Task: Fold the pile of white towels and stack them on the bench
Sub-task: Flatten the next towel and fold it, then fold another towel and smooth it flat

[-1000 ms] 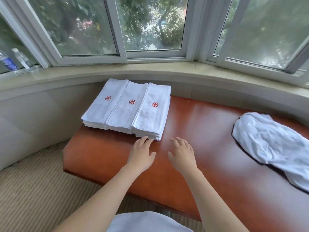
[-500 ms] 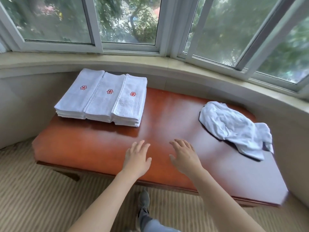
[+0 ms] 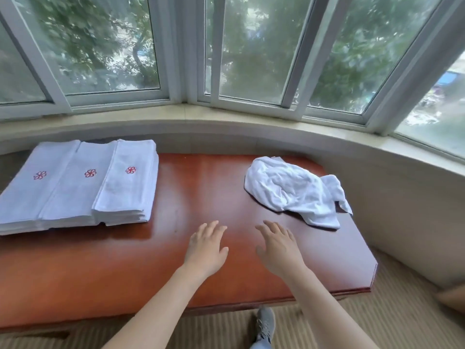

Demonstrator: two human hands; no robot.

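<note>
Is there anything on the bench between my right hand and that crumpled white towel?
Nothing visible. The right hand is open over bare red-brown bench, and the crumpled towel lies up and to its right with only bare wood between. The folded towel stacks sit far left, out of the path.

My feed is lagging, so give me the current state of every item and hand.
Folded towels: three neat stacks, side by side on bench.
Crumpled towel: unfolded, untouched.
Left hand: open, empty, over the bench.
Right hand: open, empty, over the bench.
Bench: middle bare.
</note>
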